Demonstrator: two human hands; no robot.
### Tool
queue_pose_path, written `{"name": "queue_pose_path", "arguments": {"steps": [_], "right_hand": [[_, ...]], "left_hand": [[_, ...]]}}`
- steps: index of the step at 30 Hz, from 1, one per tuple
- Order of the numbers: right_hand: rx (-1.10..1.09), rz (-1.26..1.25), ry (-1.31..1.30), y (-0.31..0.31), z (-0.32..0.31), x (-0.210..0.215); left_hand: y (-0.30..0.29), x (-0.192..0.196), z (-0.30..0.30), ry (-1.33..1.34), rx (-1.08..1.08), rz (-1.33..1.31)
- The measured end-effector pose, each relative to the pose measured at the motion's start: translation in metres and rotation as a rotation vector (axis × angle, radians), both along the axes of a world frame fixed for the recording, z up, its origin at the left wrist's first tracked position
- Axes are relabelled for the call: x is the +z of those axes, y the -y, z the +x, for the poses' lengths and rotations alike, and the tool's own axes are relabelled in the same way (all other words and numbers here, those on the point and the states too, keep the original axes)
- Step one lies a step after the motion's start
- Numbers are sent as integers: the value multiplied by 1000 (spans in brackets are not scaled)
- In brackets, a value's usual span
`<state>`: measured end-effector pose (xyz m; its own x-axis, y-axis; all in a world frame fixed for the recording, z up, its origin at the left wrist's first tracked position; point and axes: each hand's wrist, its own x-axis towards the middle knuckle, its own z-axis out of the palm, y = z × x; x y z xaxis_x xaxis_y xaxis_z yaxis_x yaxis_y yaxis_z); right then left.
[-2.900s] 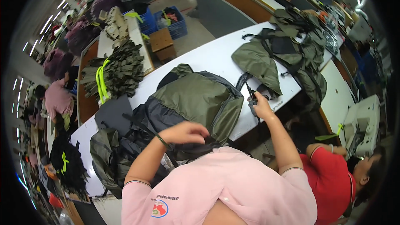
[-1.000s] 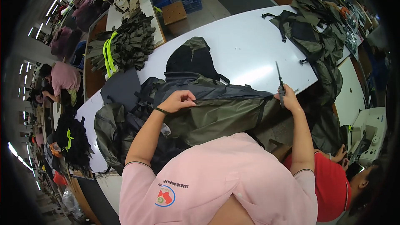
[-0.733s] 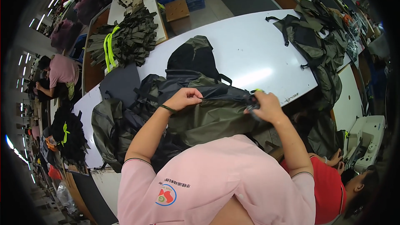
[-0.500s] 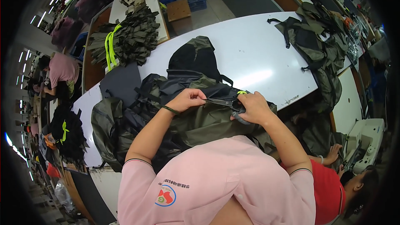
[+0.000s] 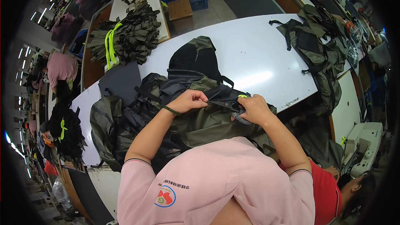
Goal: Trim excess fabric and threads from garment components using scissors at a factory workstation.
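My left hand (image 5: 189,101) is closed in a pinch over a dark olive and black bag (image 5: 200,130) on the table. What its fingertips hold is too small to make out. A pair of scissors (image 5: 227,105) is in my right hand (image 5: 256,110), its grey handles partly hidden by the fingers. The blades point left and their tips come close to my left fingertips. Some bright yellow-green material (image 5: 242,96) shows beside my right fingers. The bag lies spread out, its black panel (image 5: 193,63) toward the far side.
On the white table (image 5: 254,50), another olive bag (image 5: 310,43) lies at the right. A bundle of dark strips (image 5: 137,33) sits at the far left. A person in red (image 5: 323,191) is close on my right, near a sewing machine (image 5: 366,143).
My hands stay nearly in place, with the scissor blades turned slightly. The hand of the person in red has dropped lower, away from the fabric near the sewing machine.
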<state>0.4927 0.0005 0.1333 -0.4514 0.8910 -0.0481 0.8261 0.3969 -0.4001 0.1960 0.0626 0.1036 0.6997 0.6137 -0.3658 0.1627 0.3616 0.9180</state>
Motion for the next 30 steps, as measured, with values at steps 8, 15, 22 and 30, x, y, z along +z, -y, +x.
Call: {"name": "queue_pose_path", "arguments": {"steps": [8,15,22,30], "right_hand": [[-385,-68,-222,1,42,-1],[-678,-165,-444,39,111,-38],[-812,-295,-636,59,84,-108],[-1052,-415,-1190,16,67,-111]], "left_hand": [[-42,29,-13,-187,78,302],[-75,79,31,-563,463,1494],[8,-9,151,-325,-154,1400],[-18,-40,188,-494,-241,1486]]}}
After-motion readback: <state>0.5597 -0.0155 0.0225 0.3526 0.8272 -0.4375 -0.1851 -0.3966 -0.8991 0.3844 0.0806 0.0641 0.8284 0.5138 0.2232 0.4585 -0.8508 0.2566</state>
